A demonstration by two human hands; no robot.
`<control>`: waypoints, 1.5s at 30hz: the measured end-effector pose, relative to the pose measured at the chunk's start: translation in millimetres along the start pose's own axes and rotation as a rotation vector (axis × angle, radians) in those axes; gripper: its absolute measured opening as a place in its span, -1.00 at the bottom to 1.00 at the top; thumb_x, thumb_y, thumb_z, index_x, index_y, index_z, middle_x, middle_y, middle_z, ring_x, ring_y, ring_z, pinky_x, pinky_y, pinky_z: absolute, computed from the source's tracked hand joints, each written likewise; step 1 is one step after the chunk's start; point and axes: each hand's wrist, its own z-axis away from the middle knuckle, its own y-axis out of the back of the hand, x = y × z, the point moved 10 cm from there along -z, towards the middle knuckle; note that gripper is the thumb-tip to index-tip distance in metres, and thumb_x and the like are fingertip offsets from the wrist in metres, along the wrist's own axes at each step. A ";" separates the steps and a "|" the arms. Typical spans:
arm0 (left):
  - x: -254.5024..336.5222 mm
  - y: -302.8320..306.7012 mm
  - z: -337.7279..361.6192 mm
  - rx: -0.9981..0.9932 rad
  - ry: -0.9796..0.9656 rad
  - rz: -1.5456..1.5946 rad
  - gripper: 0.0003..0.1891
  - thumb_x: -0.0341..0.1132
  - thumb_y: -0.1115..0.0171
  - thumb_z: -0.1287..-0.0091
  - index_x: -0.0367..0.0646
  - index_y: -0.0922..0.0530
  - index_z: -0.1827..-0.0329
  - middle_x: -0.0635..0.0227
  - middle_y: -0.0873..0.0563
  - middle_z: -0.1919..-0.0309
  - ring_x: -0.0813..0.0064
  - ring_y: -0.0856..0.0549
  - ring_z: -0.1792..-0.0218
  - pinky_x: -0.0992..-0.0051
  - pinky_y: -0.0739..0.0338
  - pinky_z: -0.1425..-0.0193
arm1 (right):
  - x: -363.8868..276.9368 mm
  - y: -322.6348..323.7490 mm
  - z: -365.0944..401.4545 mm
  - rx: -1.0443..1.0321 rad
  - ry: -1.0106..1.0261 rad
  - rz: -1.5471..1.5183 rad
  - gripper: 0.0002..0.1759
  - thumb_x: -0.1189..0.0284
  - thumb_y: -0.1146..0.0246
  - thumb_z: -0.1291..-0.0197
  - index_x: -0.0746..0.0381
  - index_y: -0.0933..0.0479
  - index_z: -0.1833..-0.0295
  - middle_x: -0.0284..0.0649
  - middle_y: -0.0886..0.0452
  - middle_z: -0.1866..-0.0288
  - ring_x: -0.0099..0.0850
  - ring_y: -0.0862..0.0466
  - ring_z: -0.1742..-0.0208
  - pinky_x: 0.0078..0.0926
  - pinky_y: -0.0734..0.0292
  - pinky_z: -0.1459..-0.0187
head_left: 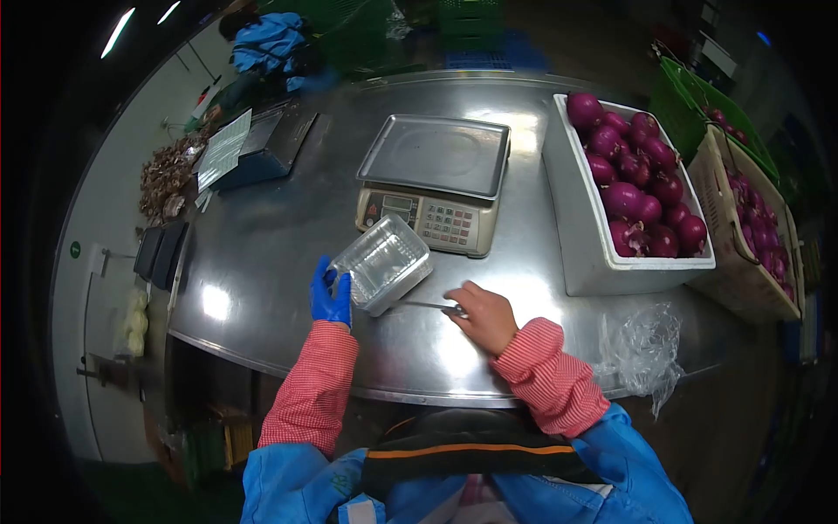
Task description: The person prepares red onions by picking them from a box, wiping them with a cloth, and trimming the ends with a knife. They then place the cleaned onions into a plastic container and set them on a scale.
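My left hand [331, 293], in a blue glove, grips the near left side of a clear plastic container [384, 260]. The container is tilted above the steel table, in front of the scale. My right hand [485, 317] is bare and closed around a thin metal tool [423, 305]. Its slim shaft points left toward the container's lower edge; whether it touches cannot be made out. The tool's exact kind is mostly hidden by my fingers.
A digital scale [434, 170] with a metal pan stands behind the container. At right is a white foam box [585, 236] of red onions [624, 200], with crates beyond. Crumpled clear plastic [647, 349] lies near the front edge. A dark box [266, 150] stands at back left. Another person [269, 42] is behind the table.
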 end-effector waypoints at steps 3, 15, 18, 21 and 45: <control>-90.2 -13.9 -2.8 -0.018 0.319 0.354 -0.37 -0.21 -0.26 -0.40 -0.15 -0.27 -0.49 0.08 -0.50 -0.30 0.24 -0.55 -0.26 0.31 -0.46 -0.33 | -37.6 -25.3 -46.5 -0.088 0.311 0.290 -0.79 0.42 -0.28 -0.11 0.15 -0.56 0.10 -0.30 -0.56 0.17 -0.28 -0.62 0.12 -0.36 -0.56 0.19; -101.8 -96.9 -18.3 -0.475 0.575 0.679 -0.40 0.15 0.09 -0.51 0.00 -0.33 -0.47 0.24 -0.56 -0.31 0.30 -0.59 -0.24 0.20 -0.49 -0.33 | -38.2 -86.2 -73.2 -0.350 0.411 0.438 -0.89 0.39 -0.30 0.00 0.18 -0.59 0.36 -0.29 -0.60 0.25 -0.30 -0.57 0.03 -0.33 -0.49 -0.02; -94.7 -129.6 -20.0 -0.598 0.654 0.738 -0.42 0.10 0.15 -0.55 -0.10 -0.38 -0.44 0.20 -0.58 -0.29 0.30 -0.60 -0.24 0.26 -0.49 -0.35 | -35.5 -70.3 -65.3 -0.276 0.334 0.409 -0.79 0.34 -0.38 0.06 0.20 -0.53 0.38 -0.24 -0.58 0.28 -0.26 -0.58 0.09 -0.29 -0.53 0.07; -40.6 -131.8 -12.5 -0.691 0.803 0.722 -0.44 0.05 0.15 -0.56 -0.16 -0.41 -0.42 0.21 -0.60 -0.26 0.34 -0.61 -0.23 0.37 -0.47 -0.36 | -32.3 -57.5 -60.7 -0.307 0.270 0.369 -0.73 0.28 -0.41 0.03 0.21 -0.52 0.38 -0.21 -0.57 0.30 -0.22 -0.59 0.13 -0.23 -0.54 0.11; -68.8 -96.3 11.3 -0.710 0.828 0.467 -0.44 0.08 -0.06 -0.42 0.00 -0.44 -0.38 0.17 -0.63 -0.17 0.28 -0.62 -0.13 0.26 -0.51 -0.23 | 8.3 -65.2 -46.6 -0.619 -0.108 0.281 -0.72 0.22 -0.32 -0.17 0.23 -0.68 0.24 -0.14 -0.65 0.28 -0.18 -0.67 0.12 -0.18 -0.60 0.10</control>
